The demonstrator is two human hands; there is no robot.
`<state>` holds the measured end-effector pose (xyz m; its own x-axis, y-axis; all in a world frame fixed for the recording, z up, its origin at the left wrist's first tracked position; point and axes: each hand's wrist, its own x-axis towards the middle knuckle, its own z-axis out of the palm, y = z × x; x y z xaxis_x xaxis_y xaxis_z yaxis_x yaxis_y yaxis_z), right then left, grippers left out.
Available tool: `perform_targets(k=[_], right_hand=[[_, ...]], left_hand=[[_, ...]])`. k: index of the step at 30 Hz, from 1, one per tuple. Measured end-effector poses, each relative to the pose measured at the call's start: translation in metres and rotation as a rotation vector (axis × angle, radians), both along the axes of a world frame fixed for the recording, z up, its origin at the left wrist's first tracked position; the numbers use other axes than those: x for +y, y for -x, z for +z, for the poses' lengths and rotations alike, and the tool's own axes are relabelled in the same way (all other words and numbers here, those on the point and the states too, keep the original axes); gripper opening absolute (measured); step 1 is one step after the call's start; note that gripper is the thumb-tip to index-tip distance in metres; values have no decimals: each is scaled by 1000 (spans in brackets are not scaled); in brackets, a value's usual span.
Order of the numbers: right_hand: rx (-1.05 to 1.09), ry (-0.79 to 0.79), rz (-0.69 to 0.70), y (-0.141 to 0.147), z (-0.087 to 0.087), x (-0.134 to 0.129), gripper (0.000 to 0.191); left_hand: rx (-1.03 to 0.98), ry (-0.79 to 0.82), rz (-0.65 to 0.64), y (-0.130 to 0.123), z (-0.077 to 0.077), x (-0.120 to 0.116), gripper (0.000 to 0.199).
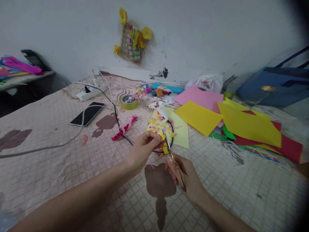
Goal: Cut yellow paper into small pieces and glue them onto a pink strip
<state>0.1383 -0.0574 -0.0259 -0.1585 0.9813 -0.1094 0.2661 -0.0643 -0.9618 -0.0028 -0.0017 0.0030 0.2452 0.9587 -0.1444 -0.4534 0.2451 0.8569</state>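
The surface is covered by a pale cloth (96, 174) with a quilted-looking grid of lines and brown blot-like shapes, and its far edge runs along the wall. Above the middle of this cloth, the left hand (145, 148) pinches a small yellow piece (162, 137), thin and somewhat rounded, between the thumb and finger. The right hand (184, 174) grasps a pair of scissors (168, 144) with shiny narrow blades, which point toward the far edge. The piece is at the fingertips of the left hand, beyond the right hand and just beside the blades; whether the blades touch it, I cannot tell. Just behind the hands lies a flat pale yellow sheet (180, 130), strewn with tiny pink and yellow scraps (154, 124). A white glue gun (163, 113) rests at the sheet's far side, and its smooth black cable (172, 127) curves around near the hands. Toward the left edge of the cloth are a flat dark phone (88, 113) and, nearer, a narrow red strip (118, 134) crossed by pink ribbon. A round greenish tape roll (125, 105) stands toward the far edge. Toward the right edge, smooth yellow sheets (199, 117) and a pink sheet (195, 96) overlap, with thin white strings (229, 151) tangled in front.
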Motion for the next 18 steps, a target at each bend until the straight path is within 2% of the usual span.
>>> perform_targets(k=[18], right_hand=[[3, 18, 6, 1, 4, 0, 40]], left_hand=[[17, 5, 11, 0, 1, -1, 17]])
